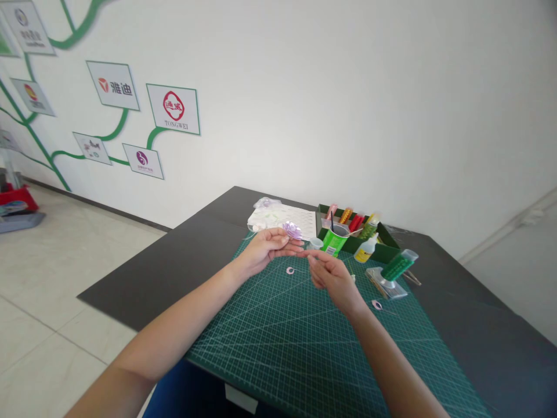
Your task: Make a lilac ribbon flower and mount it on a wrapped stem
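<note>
A shiny pale purple flower is pinched between the thumb and fingers of my left hand, raised above the green cutting mat. My right hand is closed just to the right, its fingertips meeting the fingertips of my left hand. Whatever sits in its pinch, perhaps a thin stem, is too small to make out. Below the hands lies a small pale pink ring-shaped piece with a thin wire. Another pink piece on a wire rests on the mat right of my right wrist.
Behind the hands stand a green can with sticks, a glue bottle and a small translucent cup. A dark green box holds colourful tubes. A green tube stands at right. A white sheet lies at the back.
</note>
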